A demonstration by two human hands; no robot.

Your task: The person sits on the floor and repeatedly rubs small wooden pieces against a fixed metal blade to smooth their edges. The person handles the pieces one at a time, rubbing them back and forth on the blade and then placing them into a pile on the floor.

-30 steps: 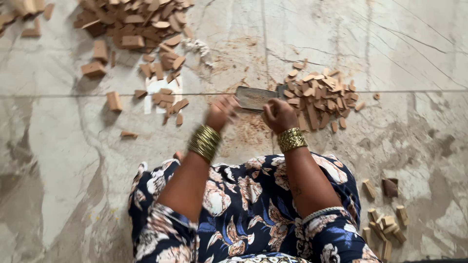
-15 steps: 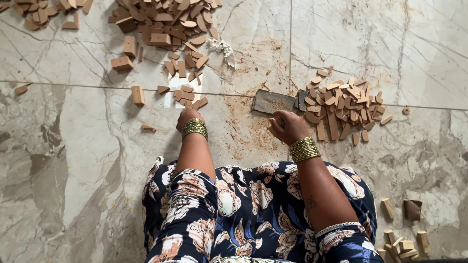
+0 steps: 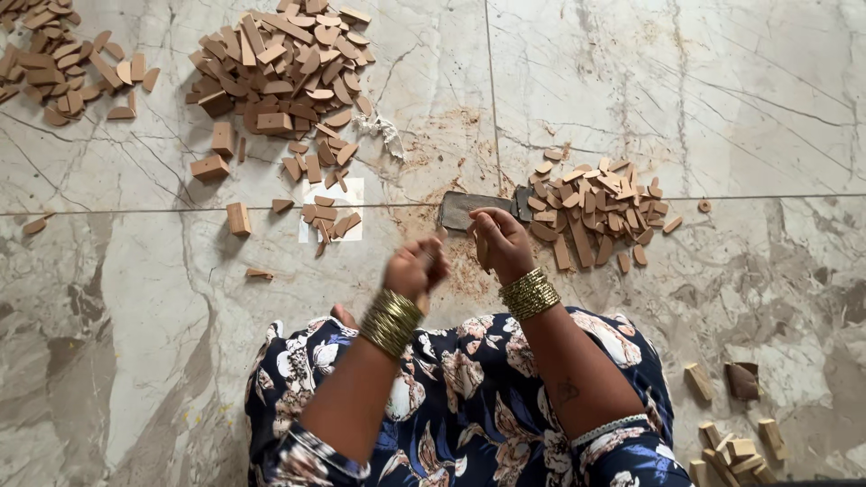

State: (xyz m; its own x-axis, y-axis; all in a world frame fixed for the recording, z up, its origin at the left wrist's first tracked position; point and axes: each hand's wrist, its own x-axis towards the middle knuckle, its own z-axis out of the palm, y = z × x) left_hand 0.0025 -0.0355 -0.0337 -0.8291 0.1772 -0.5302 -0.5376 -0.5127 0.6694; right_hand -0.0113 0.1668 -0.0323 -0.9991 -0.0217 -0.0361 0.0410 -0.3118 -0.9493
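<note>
My left hand (image 3: 413, 269) is blurred by motion, its fingers curled around what looks like a small wooden piece, just above my lap. My right hand (image 3: 502, 242) is beside it, pinching a thin tan wooden piece that points down at the floor. Right behind my right hand's fingers a flat metal blade (image 3: 467, 207) lies on the marble floor, amid sawdust. A pile of cut wooden pieces (image 3: 597, 209) lies to the right of the blade. Small wooden pieces rest on a white paper (image 3: 350, 191) to the left of it.
A big heap of brown wooden pieces (image 3: 280, 68) lies at the top centre and another heap (image 3: 63, 63) at the top left. Loose wooden blocks (image 3: 238, 218) are scattered on the left. More wooden blocks (image 3: 735, 442) lie at the lower right beside my knee.
My left hand reached out to the pieces by the white paper, then drew back toward my right hand with its fingers closed. My right hand stayed near the blade. The camera view shifted.
</note>
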